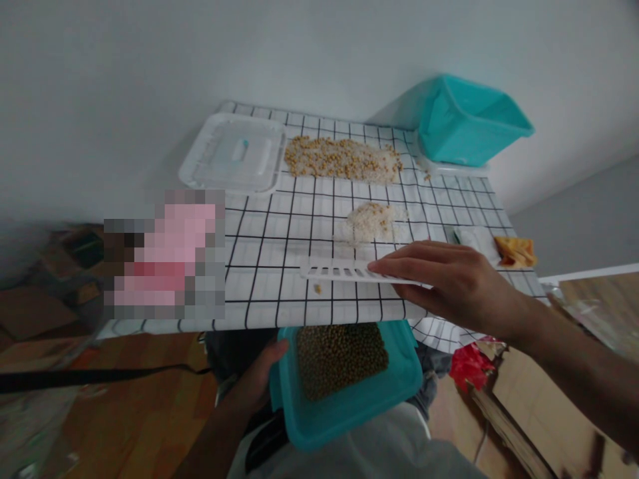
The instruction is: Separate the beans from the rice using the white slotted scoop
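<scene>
The right hand (454, 276) grasps a white slotted tool (344, 269) at the worktop (272, 293); its long axis runs sideways, slotted end pointing left, the other end hidden by fingers. The left hand (262, 372) grips a teal container (349, 426), most fingers unseen.

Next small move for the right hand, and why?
I'd probably draw the white slotted tool in the right hand toward the near table edge, nudging the small stray bits over it. They lie between tool and edge, and the left hand holds the teal container, beans inside, apparently just below that edge.
</scene>
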Available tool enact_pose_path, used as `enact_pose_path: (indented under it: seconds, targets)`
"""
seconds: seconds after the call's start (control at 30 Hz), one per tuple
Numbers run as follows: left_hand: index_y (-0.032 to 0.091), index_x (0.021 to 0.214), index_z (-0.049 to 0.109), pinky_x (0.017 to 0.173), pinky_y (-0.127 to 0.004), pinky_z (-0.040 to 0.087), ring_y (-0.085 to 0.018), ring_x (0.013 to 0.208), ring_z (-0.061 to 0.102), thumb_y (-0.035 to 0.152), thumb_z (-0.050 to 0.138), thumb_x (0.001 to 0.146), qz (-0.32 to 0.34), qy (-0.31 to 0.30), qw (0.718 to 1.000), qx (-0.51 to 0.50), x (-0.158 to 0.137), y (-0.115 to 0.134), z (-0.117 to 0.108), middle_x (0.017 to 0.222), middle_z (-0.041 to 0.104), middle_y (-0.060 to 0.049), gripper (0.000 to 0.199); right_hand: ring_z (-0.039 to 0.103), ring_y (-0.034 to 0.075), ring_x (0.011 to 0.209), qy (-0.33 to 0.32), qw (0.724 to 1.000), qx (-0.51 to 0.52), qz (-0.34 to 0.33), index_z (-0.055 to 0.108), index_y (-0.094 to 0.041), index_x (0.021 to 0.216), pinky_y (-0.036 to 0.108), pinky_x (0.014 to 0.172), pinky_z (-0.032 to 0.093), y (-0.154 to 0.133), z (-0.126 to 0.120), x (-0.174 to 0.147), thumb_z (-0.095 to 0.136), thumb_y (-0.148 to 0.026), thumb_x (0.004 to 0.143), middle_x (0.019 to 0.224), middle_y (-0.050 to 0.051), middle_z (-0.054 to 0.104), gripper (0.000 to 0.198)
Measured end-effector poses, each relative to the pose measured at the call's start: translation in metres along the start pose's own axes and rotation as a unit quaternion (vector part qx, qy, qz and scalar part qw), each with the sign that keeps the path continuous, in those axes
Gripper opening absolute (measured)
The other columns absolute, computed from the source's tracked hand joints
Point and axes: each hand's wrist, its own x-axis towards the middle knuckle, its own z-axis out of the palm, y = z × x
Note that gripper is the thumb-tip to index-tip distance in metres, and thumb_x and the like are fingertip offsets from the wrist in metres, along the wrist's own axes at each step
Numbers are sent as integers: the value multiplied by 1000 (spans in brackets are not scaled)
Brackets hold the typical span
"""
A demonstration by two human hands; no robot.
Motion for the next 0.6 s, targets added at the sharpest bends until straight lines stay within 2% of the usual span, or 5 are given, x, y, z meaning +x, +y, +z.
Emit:
enact_pose_path:
  seconds: [0.37,0.5,0.6]
  targets:
    - [12,112,73,69,-39,62,-30,71,77,35,62,85,4,-21,1000,0,3,5,-3,72,81,-8,38,64,16,108,-28,999,46,-2,57,-20,134,31,92,53,-22,4,-20,55,-19,97,123,8,68,37]
    - [11,116,72,72,-38,61,-30,75,78,33,64,83,30,-17,999,-2,2,6,-1,73,81,-8,41,63,17,109,-19,998,63,-14,57,-17,134,29,91,53,-27,6,-30,56,-19,96,123,9,67,37]
    - [10,121,70,75,-41,61,-32,76,78,35,63,83,27,-21,999,-2,2,5,0,73,81,-9,46,64,17,110,4,999,49,1,58,-19,133,30,92,53,-24,8,-35,57,-17,95,123,9,68,38]
